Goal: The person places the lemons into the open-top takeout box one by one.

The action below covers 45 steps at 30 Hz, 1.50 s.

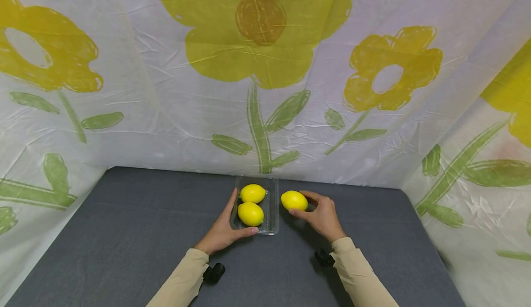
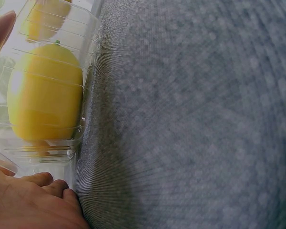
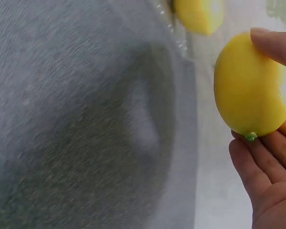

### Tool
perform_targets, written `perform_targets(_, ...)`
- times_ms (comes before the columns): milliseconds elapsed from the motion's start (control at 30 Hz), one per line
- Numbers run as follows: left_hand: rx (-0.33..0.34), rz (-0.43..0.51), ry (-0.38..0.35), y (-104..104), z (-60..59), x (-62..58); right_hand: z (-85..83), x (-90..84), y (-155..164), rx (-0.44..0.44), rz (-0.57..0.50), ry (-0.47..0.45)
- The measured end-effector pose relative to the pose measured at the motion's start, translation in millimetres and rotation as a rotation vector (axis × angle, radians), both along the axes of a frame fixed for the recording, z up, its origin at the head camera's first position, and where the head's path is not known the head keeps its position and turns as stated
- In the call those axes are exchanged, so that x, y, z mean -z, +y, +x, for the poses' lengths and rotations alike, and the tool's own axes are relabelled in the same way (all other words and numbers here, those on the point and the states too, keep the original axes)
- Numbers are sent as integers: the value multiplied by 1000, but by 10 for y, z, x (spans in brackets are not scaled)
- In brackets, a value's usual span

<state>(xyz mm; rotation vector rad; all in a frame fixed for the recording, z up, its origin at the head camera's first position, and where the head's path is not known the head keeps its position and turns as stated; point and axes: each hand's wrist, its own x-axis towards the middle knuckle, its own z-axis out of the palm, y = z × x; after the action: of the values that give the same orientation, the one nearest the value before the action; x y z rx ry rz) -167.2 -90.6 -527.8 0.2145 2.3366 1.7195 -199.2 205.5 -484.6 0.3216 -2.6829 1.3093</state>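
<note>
A clear plastic container (image 1: 271, 208) lies on the dark table, with two yellow lemons (image 1: 250, 214) one behind the other in its left half. My left hand (image 1: 221, 234) holds this container at its near left corner, thumb along the front edge and fingers up the left side. Through the clear wall, the left wrist view shows the nearer lemon (image 2: 45, 93). Just right of the container, my right hand (image 1: 324, 217) grips a third lemon (image 3: 250, 86) between thumb and fingers, raised over the table. Its green stem end shows in the right wrist view.
A dark grey cloth covers the table (image 1: 137, 233). White sheeting with large yellow flowers (image 1: 265, 127) hangs along the table's back edge and both sides. Black wrist cameras (image 1: 214, 273) sit under both beige sleeves (image 1: 361, 270).
</note>
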Motion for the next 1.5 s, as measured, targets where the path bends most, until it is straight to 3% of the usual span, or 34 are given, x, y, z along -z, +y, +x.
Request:
perform_targets(300, -2, -12, 2, 0, -26, 3, 1, -134, -111, -55, -87, 15)
perform_targets(533, -3, -11, 1, -4, -42, 4, -35, -140, -256, -99, -111, 10)
perform_targets(1133, 5, 12, -9, -7, -22, -1, -135, -183, -616, -166, 43, -2)
perform_targets(1500, -11, -11, 3, 6, -23, 25, -134, -133, -640, -181, 17, 19)
